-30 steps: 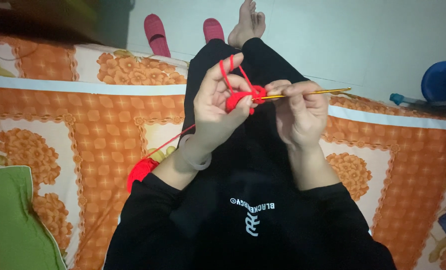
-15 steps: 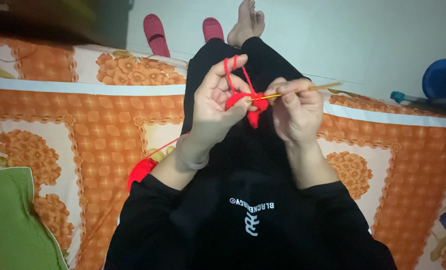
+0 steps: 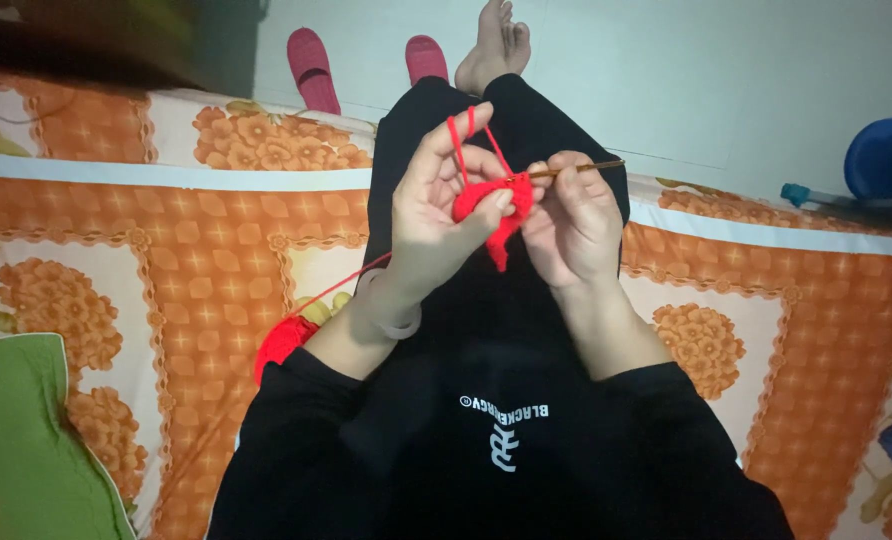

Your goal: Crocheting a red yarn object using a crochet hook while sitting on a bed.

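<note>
Red yarn piece (image 3: 491, 200) sits pinched in left hand (image 3: 436, 215), thumb on top, centre of scene over black lap; strand loops over index finger, trails down-left to ball (image 3: 284, 340) on orange floral cover (image 3: 166, 260); right hand (image 3: 571, 215) grips hook (image 3: 576, 168) narrow, tip in the work. Looks soft, light, floppy, prob. stretchy; best held close to the stitches, w/ yarn kept taut.

Counted on and around the orange flowered mattress

Two hands: left hand (image 3: 436, 215), right hand (image 3: 571, 220). One red crochet piece (image 3: 491, 205), one golden crochet hook (image 3: 576, 168), one red yarn ball (image 3: 284, 340) near the mattress's (image 3: 166, 260) middle. Two pink slippers (image 3: 311, 68) beyond its far edge, one green cushion (image 3: 16, 440) at its near left corner, one blue round object (image 3: 884, 158) past its far right edge.
</note>
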